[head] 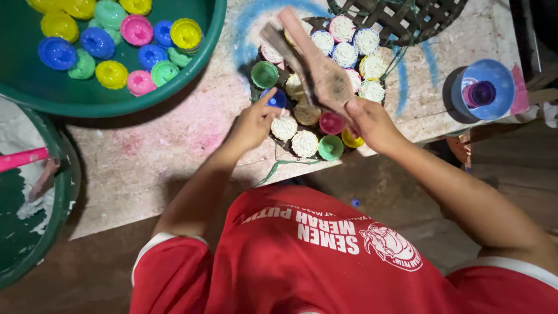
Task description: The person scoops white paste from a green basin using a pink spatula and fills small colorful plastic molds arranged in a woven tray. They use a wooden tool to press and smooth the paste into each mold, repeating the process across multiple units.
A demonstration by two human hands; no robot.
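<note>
The right hand (367, 119) is clenched round the handle of a flat wooden paddle (317, 64), which slants up and left over a cluster of small cups (325, 75). The paddle's blade is dusted grey and hides a few of them. The left hand (253, 122) reaches in from the left, fingers curled, its fingertips pinching the rim of a blue cup (276, 99) at the cluster's near-left edge.

The cups sit packed together on a dark woven tray (305, 26). Most are filled level with white paste; a green cup (264, 74) at the left, a pink cup (332, 122) and another green one near the front edge show no filling. The tray lies on a pale board (174, 139) smeared with pink and blue powder.

Farther left, a large green basin (116, 99) holds loose empty cups in yellow, blue, pink and green. A second basin (40, 232) at the lower left holds white paste and a pink stick (20, 158). Well to the right stands a blue funnel-like cup (482, 90). A second woven tray (401, 17) lies at the top edge.
</note>
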